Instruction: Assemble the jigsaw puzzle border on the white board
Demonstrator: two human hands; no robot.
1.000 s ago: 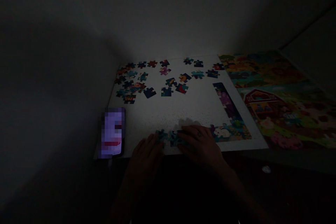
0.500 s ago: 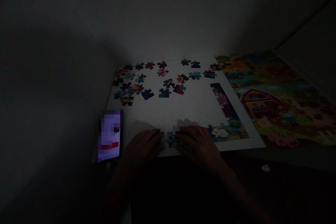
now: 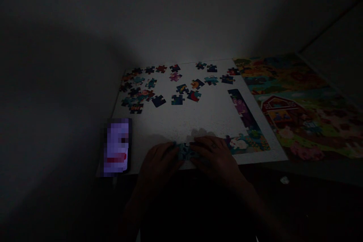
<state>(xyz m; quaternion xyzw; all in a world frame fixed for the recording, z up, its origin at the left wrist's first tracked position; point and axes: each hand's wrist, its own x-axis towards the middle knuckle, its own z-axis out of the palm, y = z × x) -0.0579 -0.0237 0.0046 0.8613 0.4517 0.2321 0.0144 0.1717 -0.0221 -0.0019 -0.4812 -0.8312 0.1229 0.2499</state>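
Note:
The scene is very dark. A white board (image 3: 204, 117) lies in front of me. At its near edge, my left hand (image 3: 159, 160) and my right hand (image 3: 215, 157) rest flat on a short row of joined teal puzzle pieces (image 3: 185, 152), fingertips pressing on them from both sides. The row continues right into an assembled corner strip (image 3: 246, 141) with a white rabbit, which runs up the board's right side. Several loose puzzle pieces (image 3: 159, 87) lie scattered along the far part of the board.
A lit phone (image 3: 117, 147) lies at the board's near left corner. A colourful farm picture (image 3: 295, 106) lies to the right of the board. A plain wall stands behind. A small pale scrap (image 3: 284, 180) sits on the dark surface at the near right.
My left hand has slid right, closing in on the teal pieces until it meets my right hand's fingers. The view has shifted slightly.

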